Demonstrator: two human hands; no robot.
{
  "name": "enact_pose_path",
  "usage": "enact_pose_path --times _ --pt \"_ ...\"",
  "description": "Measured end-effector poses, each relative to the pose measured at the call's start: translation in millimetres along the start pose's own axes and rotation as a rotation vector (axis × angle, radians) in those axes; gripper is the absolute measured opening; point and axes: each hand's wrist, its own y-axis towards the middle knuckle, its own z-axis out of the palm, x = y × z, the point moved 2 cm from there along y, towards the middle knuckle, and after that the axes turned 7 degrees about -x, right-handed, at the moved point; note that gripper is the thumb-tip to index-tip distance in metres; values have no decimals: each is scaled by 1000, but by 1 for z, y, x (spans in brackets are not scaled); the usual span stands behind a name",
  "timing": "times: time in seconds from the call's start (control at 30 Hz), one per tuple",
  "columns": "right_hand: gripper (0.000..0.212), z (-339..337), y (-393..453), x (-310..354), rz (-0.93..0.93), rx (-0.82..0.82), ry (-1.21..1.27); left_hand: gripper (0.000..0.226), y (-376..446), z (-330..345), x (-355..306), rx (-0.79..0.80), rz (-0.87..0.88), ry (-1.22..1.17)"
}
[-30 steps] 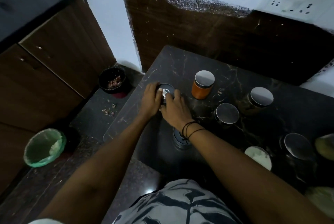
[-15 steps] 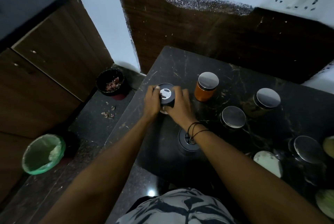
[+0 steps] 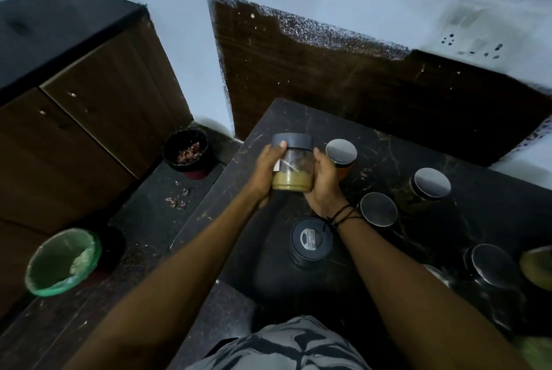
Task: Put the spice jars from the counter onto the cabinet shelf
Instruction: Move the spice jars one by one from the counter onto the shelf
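Note:
A clear spice jar (image 3: 293, 171) with a dark lid and yellow-green powder is held above the left end of the black marble counter (image 3: 388, 142). My left hand (image 3: 264, 172) grips its left side and my right hand (image 3: 325, 183) its right side. Just behind my right hand stands an orange jar (image 3: 341, 152) with a silver lid. A dark-lidded jar (image 3: 311, 238) stands on the counter under my right wrist. Two silver-lidded jars (image 3: 378, 209) (image 3: 431, 183) stand to the right, with another (image 3: 493, 265) further right.
A brown wooden cabinet (image 3: 89, 118) with a black top stands at the left. On the floor are a black bin (image 3: 188, 150) with scraps and a green-lined bin (image 3: 61, 260). A yellow-green object (image 3: 537, 269) shows at the right edge. A dark wooden panel (image 3: 358, 94) backs the counter.
Both hands have lifted the dark-lidded jar off the counter and tipped it, so its side and powder now show. The other jars have stayed in place.

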Motion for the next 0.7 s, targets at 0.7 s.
enact_pose_path --times 0.7 --pt "45 22 -7 60 -151 -34 -162 42 0 36 -73 -22 69 5"
